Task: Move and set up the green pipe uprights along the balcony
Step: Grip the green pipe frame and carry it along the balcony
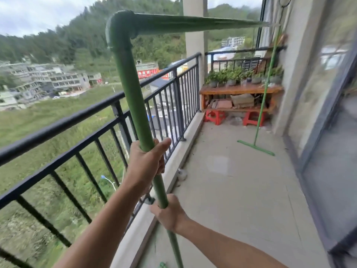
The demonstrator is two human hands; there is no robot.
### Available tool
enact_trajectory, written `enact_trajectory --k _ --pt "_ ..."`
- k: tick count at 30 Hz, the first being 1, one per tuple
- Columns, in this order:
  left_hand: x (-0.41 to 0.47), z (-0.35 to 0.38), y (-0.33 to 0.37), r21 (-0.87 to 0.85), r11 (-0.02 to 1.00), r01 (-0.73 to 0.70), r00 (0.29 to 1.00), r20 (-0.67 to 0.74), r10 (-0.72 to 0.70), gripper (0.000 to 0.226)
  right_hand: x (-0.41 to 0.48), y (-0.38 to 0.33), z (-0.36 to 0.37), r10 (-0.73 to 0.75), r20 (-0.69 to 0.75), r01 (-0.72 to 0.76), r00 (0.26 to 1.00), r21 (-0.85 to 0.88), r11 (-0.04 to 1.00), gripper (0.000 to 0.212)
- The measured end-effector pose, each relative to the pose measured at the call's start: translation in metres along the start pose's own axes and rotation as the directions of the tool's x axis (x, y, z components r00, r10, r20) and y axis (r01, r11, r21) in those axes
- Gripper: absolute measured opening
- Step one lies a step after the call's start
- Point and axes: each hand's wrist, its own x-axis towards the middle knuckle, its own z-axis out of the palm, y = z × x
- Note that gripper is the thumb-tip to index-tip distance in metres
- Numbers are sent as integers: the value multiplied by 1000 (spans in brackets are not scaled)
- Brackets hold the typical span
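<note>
**Green pipe upright, held at balcony rail**

Head view. Item: green pipe upright (135,89), round section, matte green surface, leaning slightly with its top towards the left. An elbow fitting (120,26) of the same green caps the top and turns into a horizontal pipe (193,23) that runs right towards the far wall. The upright stands just inside the black metal railing (92,111), over the pale concrete kerb (146,219); its lower end passes out of frame at the bottom.

Grip: left hand (146,161) wraps the shaft at mid-height, fingers curled closed around it, thumb up along the pipe. Right hand (170,213) grasps lower down, fingers closed around the shaft from behind.

Second unit: a thinner green upright (264,97) with a flat crossbar foot (256,147) stands on the floor well apart, near the wall.

Surroundings: smooth grey tiled floor (241,190); wooden shelf bench (241,89) carrying potted plants (231,76), resting on red plastic stools (214,117); glass sliding door (332,132) on the right, dark frame.
</note>
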Motion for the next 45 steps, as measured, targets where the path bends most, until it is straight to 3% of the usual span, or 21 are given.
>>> enact_trajectory --k 5,9,17,32,39,45 --pt "54 65 -2 -10 999 -33 998 44 33 47 36 -8 -72 22 -43 -23 999 -20 1000 45" --pt "95 109 -9 -15 1000 3 996 84 -2 44 69 -8 -126 15 -152 -35 988 -127 991 41" --pt "175 182 -42 3 999 51 988 149 -51 39 140 11 -207 72 -298 -131 952 -181 975 33" --pt "350 218 -82 52 999 11 970 242 -23 36 300 1 -270 148 -383 -229 912 -174 958 31" --pt "387 183 -97 120 992 -44 973 229 15 38 342 -6 -265 149 -236 -247 960 -467 849 37" --pt "373 152 -102 241 964 -114 982 177 72 32 366 15 -256 214 -12 -207 977 -301 931 28"
